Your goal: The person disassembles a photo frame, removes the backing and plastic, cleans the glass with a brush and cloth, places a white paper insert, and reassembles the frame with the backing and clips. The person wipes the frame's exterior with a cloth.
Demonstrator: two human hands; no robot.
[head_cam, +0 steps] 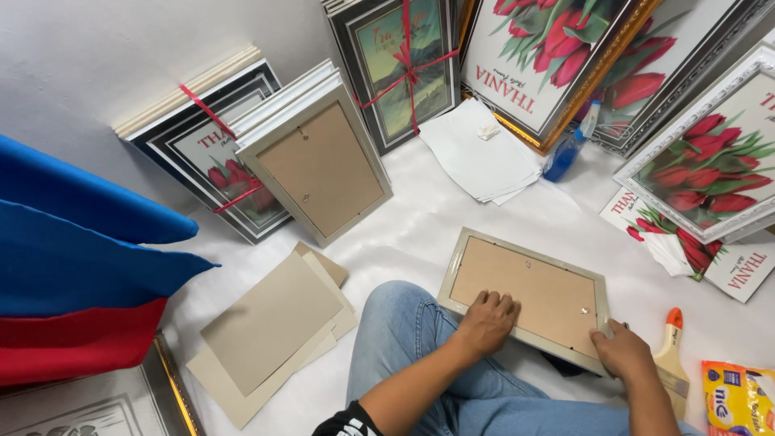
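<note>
Two hands show at the lower middle of the frame, the left hand (pixel 489 320) and the right hand (pixel 622 353), both on one face-down picture frame (pixel 525 295). One paintbrush (pixel 669 353) and one yellow packet (pixel 738 399) lie at the lower right, and one blue spray bottle (pixel 570 147) stands at the upper right. One pile of white sheets (pixel 478 153) lies at upper centre, one pile of cardboard backing boards (pixel 272 329) at lower left.

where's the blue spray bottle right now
In the head view, the blue spray bottle lies upper right, between the stack of white paper and the leaning tulip frames.
</note>
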